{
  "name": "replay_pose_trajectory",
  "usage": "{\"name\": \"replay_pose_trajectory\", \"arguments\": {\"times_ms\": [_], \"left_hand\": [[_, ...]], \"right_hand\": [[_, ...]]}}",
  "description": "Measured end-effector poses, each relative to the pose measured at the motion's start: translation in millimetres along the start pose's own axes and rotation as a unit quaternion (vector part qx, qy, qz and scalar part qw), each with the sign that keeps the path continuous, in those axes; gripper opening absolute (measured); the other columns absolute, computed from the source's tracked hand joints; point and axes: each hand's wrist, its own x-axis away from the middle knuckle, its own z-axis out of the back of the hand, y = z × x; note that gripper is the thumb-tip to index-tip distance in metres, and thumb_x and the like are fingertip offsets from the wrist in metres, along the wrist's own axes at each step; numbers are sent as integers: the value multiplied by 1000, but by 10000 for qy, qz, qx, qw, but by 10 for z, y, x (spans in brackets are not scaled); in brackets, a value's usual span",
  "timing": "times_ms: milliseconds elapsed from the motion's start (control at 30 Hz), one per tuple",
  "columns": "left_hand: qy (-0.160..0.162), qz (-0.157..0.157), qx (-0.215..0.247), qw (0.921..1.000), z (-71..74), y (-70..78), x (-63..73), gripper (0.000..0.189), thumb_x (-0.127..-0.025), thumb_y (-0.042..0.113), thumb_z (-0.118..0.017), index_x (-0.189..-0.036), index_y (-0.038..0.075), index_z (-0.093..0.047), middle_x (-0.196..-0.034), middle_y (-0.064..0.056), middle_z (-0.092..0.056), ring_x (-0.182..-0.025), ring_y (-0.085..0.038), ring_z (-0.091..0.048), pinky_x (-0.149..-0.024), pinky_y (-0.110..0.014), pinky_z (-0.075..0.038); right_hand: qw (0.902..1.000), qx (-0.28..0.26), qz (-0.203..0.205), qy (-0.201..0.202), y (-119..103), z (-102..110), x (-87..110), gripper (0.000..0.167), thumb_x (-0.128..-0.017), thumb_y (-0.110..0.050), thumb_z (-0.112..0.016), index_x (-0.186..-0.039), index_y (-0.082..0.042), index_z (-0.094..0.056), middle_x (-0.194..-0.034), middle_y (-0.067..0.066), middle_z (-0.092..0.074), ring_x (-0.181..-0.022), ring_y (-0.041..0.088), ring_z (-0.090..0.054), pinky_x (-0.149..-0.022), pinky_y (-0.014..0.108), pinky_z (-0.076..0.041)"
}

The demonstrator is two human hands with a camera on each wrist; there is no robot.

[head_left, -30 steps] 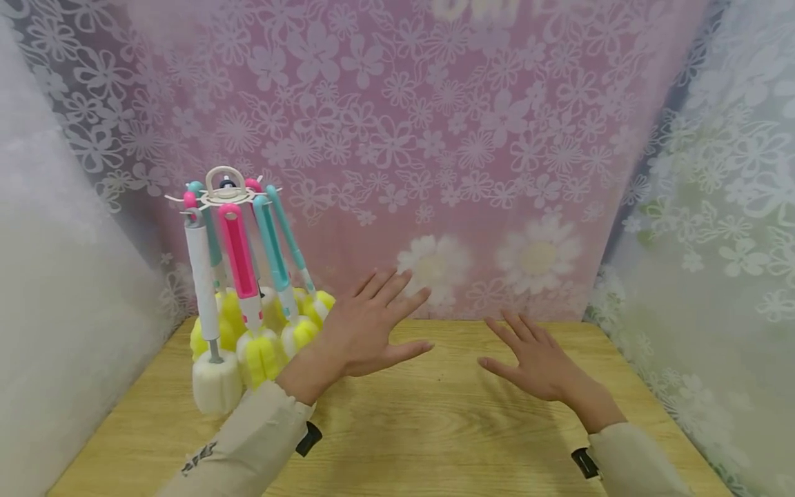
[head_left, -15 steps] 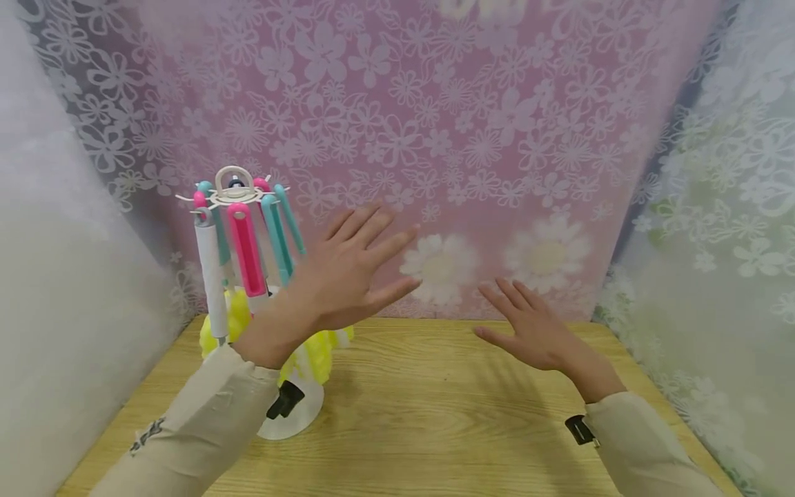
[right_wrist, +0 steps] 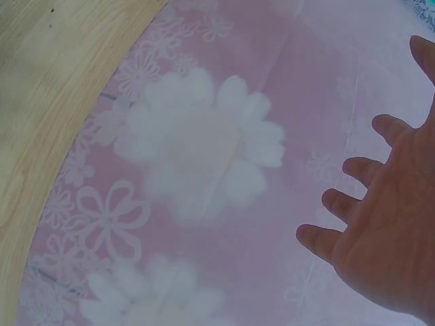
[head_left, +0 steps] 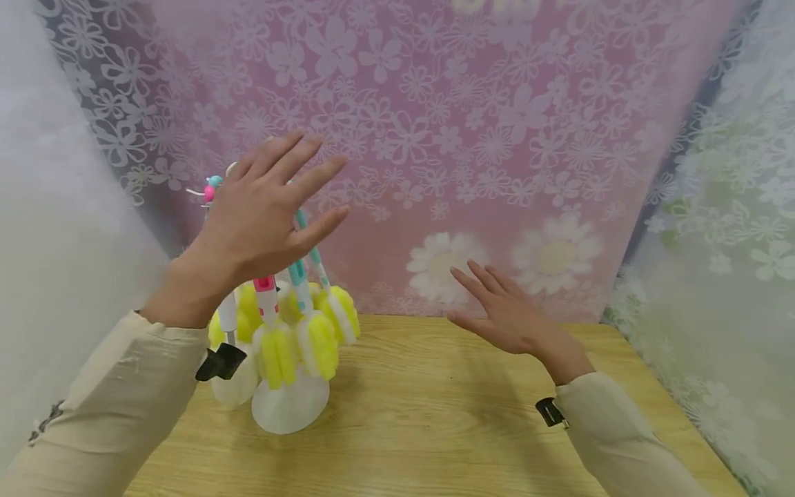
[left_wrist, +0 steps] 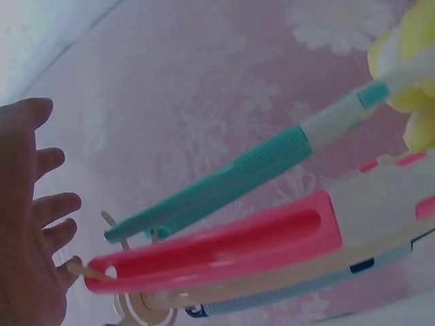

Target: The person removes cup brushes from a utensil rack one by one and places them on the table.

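My left hand (head_left: pixel 263 207) hovers with spread fingers over the top of a rotating stand of sponge-headed bottle brushes at left in the head view, hiding most of the rack. Below it show yellow-and-white sponge heads (head_left: pixel 276 355) and the stand's round white base (head_left: pixel 290 407). In the left wrist view, a pink-handled brush (left_wrist: pixel 224 244) and a teal-handled brush (left_wrist: pixel 217 190) hang from pale hooks near the left fingertips (left_wrist: pixel 64 234). Whether these touch a hook I cannot tell. Farther right, my right hand (head_left: pixel 506 314) is raised above the table, fingers extended, holding nothing.
A wooden table (head_left: pixel 410 428) carries the stand. Behind it hangs a pink flowered curtain (head_left: pixel 435 110). Pale curtains close in the left side and the right side (head_left: pixel 720 324). Both cuffs bear a black strap (head_left: pixel 221 361).
My left hand has risen and moved left, from beside the brushes to over the top of the stand. The right hand has risen and shifted slightly left. The head view has shifted a little.
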Motion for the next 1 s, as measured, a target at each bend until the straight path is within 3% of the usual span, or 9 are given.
{"name": "replay_pose_trajectory", "arguments": {"times_ms": [200, 500, 733, 1000], "left_hand": [[23, 409, -9, 9992, 31, -228, 142, 59, -94, 44, -50, -147, 20, -39, -155, -7, -26, -143, -24, -17, -114, -46, -13], [41, 990, 241, 9948, 38, -498, 367, 55, -95, 41, -48, -146, 21, -41, -155, -6, -25, -142, -29, -19, -113, -52, -12], [329, 1043, 648, 9919, -10, -588, 493, 50, -93, 41, -53, -138, 19, -53, -149, -12, -36, -136, -37, -30, -108, -58, -21], [625, 711, 1082, 9896, -74, -626, 537, 41, -93, 37, -56, -127, 15, -63, -126, -15, -59, -127, -37, -43, -104, -55, -31]], "right_hand": [[9999, -48, 3, -154, -117, -7, -59, 78, -90, -69, -34, -153, -34, -7, -159, 1, 3, -144, 33, 4, -107, 65, -10], [9997, -125, 102, -177, -164, -121, -106, 78, -90, -69, -34, -154, -32, -9, -159, 1, 2, -144, 33, 3, -108, 64, -8], [9995, -253, 165, -60, -115, -220, -62, 76, -92, -65, -37, -154, -28, -14, -159, 6, -3, -143, 38, -3, -106, 65, -11], [9995, -274, 105, -135, -78, -298, -40, 77, -91, -67, -36, -154, -30, -13, -159, 7, -4, -142, 41, -4, -104, 67, -15]]}}
